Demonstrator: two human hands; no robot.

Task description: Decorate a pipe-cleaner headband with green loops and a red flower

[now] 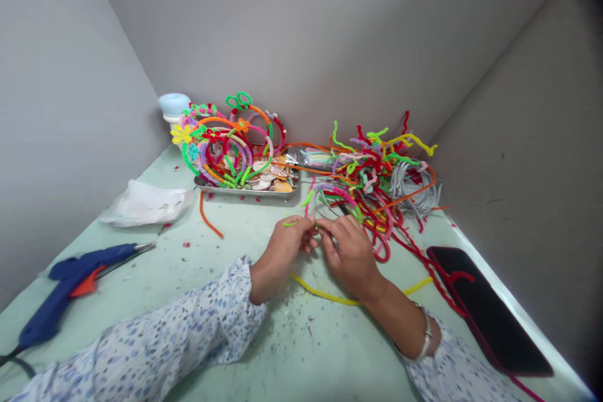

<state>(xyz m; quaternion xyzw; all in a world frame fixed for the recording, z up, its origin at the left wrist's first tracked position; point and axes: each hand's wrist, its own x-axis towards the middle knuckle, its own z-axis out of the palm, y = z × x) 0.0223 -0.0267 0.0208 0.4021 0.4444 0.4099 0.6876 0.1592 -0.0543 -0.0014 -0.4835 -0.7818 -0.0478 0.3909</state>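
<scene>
Here, we observe both hands together above the pale green tabletop [330, 358], fingertips meeting. We find the work item, a short green strip [289, 224], at the fingertips: one end projects past the thumb side of the left hand [285, 251], which pinches it, and the right hand [351, 257] pinches close beside. We cannot tell the strip's full length, as the fingers cover part of it. We note a bracelet [428, 336] at the right wrist and speckled sleeves [155, 339] on both arms.

Below the hands, we locate a yellow strip [339, 299] lying flat and passing beneath the right forearm. Beyond the right hand, we see a tangled pile of fuzzy strips [367, 166] in red, green, orange and other colours, with a coil of grey bands [414, 191] at its right side.

Beyond the left hand, we identify a metal tray [247, 192] containing flat patterned pieces [282, 186]; colourful headbands [221, 119] stand over its left part. Behind these, we note a container with a light-blue lid [174, 102]. An orange strip [210, 220] extends in front of the tray. At far left, we find a crumpled white bag [148, 203] and, nearer, a blue glue gun [78, 282] on its side. At far right, we see a dark phone [490, 308], its upper corner crossed by red strips [459, 276].
</scene>
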